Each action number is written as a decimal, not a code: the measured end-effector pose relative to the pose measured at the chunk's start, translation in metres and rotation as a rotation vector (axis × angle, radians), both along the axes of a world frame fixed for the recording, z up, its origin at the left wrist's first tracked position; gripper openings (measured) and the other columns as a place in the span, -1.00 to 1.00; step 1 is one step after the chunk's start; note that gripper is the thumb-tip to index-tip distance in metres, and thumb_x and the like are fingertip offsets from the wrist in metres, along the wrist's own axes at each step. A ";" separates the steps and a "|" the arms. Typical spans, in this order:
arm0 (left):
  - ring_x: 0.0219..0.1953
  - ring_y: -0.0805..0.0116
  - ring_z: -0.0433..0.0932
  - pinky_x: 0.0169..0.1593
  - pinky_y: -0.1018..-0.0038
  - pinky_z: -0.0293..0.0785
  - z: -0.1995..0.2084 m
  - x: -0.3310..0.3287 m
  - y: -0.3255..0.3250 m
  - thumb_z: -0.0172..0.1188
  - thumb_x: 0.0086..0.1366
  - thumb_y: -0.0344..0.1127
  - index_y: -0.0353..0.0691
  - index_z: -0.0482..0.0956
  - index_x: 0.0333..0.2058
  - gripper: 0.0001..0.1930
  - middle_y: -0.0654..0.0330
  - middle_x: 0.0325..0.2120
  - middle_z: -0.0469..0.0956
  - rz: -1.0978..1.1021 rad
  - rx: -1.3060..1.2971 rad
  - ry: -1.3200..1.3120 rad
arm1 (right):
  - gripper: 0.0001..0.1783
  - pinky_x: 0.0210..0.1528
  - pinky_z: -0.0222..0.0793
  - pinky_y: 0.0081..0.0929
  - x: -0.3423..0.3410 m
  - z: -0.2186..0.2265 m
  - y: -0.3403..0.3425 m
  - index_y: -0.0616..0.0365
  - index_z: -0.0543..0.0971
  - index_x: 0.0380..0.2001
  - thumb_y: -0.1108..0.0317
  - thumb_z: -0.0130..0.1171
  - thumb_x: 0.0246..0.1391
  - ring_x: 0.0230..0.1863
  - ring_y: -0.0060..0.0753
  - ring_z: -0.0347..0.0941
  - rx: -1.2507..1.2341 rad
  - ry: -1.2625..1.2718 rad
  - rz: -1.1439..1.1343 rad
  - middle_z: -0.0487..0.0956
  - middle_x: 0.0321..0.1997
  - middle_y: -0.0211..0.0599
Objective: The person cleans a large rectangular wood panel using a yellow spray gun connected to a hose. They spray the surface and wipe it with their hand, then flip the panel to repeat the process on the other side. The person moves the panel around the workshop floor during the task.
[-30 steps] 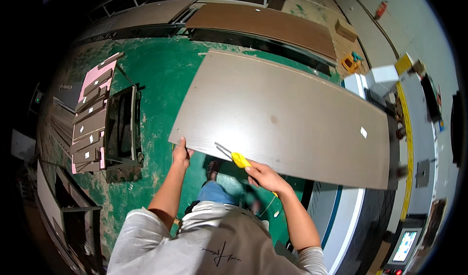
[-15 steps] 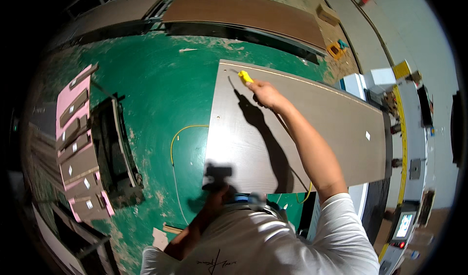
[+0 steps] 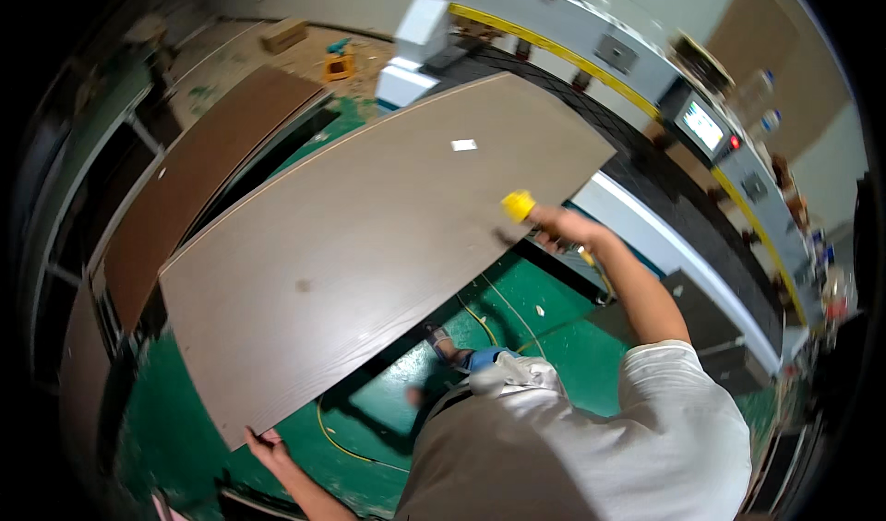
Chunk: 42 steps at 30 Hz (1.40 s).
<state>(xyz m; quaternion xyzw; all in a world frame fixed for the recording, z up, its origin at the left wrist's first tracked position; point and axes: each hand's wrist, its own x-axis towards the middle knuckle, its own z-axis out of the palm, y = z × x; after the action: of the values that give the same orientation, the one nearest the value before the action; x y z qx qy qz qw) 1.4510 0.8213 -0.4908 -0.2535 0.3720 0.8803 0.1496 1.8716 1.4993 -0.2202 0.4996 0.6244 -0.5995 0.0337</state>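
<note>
A large grey-brown wood panel (image 3: 369, 244) slants across the middle, with a small white label (image 3: 463, 145) toward its far end. My left hand (image 3: 266, 449) grips the panel's near left corner. My right hand (image 3: 565, 227) is closed around a yellow air blow gun (image 3: 519, 205), held above the panel's right-hand part. The gun is slightly blurred and its nozzle cannot be made out. A yellow hose (image 3: 606, 286) hangs below my right hand.
Beyond the panel's far end stands a machine with a black conveyor bed (image 3: 646, 184), a yellow-striped beam (image 3: 554, 47) and a lit screen (image 3: 703, 126). Brown panels (image 3: 198, 175) lie on a stand at left. Hose loops (image 3: 337, 438) trail over the green floor (image 3: 166, 410).
My view has turned right toward the machine. My left hand has come from beside my body to the panel's corner. The blow gun has moved from one end of the panel toward the machine end.
</note>
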 end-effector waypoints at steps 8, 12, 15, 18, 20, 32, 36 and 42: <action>-0.09 0.28 0.61 -0.12 0.45 0.62 -0.005 -0.035 0.215 0.06 0.47 -0.13 -0.23 0.52 0.00 -0.68 0.16 -0.09 0.62 -0.421 -0.163 0.023 | -0.56 -0.74 0.08 -0.50 0.215 -0.063 0.107 -0.08 0.36 -0.28 -0.22 -0.09 0.32 -0.72 -0.51 0.22 0.194 0.110 -1.097 0.37 -0.61 -0.47; 0.15 0.24 0.46 0.20 0.28 0.46 0.003 0.016 0.310 0.06 0.48 -0.12 -0.23 0.45 0.16 -0.59 0.19 0.12 0.52 -0.494 -0.229 -0.045 | -0.58 -0.69 0.13 -0.50 0.224 -0.085 0.124 -0.09 0.37 -0.24 -0.21 -0.10 0.33 -0.69 -0.51 0.24 0.115 0.084 -1.143 0.38 -0.58 -0.50; 0.29 0.16 0.33 0.36 0.16 0.25 0.002 -0.003 0.323 -0.13 0.55 0.00 -0.18 0.29 0.32 -0.48 0.16 0.30 0.35 -0.610 -0.301 -0.037 | -0.60 -0.64 0.14 -0.56 0.223 -0.090 0.141 -0.11 0.40 -0.13 -0.18 -0.12 0.36 -0.62 -0.55 0.28 0.124 0.132 -1.146 0.37 -0.57 -0.53; 0.30 0.12 0.33 0.36 0.14 0.26 -0.010 -0.041 0.316 -0.09 0.53 0.07 -0.17 0.24 0.36 -0.41 0.15 0.34 0.31 -0.619 -0.365 -0.062 | -0.60 -0.59 0.19 -0.54 0.204 -0.091 0.169 -0.10 0.41 -0.02 -0.13 -0.17 0.39 -0.60 -0.58 0.27 0.073 0.256 -1.039 0.36 -0.55 -0.54; 0.27 0.11 0.37 0.33 0.16 0.31 0.003 -0.048 0.331 -0.05 0.51 0.09 -0.18 0.31 0.33 -0.41 0.14 0.29 0.38 -0.532 -0.350 -0.080 | -0.58 -0.63 0.18 -0.56 0.186 -0.089 0.186 -0.08 0.39 -0.01 -0.15 -0.10 0.36 -0.62 -0.62 0.26 0.068 0.267 -1.041 0.35 -0.57 -0.58; 0.21 0.07 0.41 0.24 0.16 0.36 0.001 -0.197 0.359 -0.02 0.48 0.12 -0.22 0.39 0.25 -0.41 0.11 0.22 0.45 -0.658 -0.507 -0.061 | -0.62 -0.59 0.22 -0.57 0.114 -0.104 0.240 -0.03 0.39 -0.05 -0.08 -0.09 0.39 -0.60 -0.61 0.26 0.134 0.297 -1.060 0.37 -0.53 -0.51; 0.23 0.10 0.40 0.28 0.21 0.32 0.039 -0.227 0.413 0.04 0.45 0.15 -0.26 0.32 0.31 -0.33 0.10 0.27 0.39 -0.725 -0.560 -0.107 | -0.63 -0.56 0.27 -0.56 0.116 -0.116 0.207 -0.03 0.43 -0.02 -0.06 -0.03 0.37 -0.59 -0.56 0.36 0.204 0.075 -1.140 0.41 -0.53 -0.48; 0.26 0.10 0.36 0.33 0.19 0.26 0.008 -0.318 0.463 -0.12 0.55 0.07 -0.31 0.28 0.33 -0.39 0.08 0.31 0.35 -0.852 -0.546 0.085 | -0.82 -0.38 0.32 -0.46 0.166 -0.175 0.106 0.12 0.50 -0.23 0.38 0.12 0.07 -0.40 -0.53 0.42 0.349 0.030 -1.220 0.49 -0.45 -0.43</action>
<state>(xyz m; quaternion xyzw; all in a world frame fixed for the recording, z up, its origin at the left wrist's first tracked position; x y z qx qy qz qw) 1.1334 1.2847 -0.4828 -0.0730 0.6646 0.6212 0.4087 2.0377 1.6051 -0.3951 0.7552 0.3163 -0.4072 -0.4048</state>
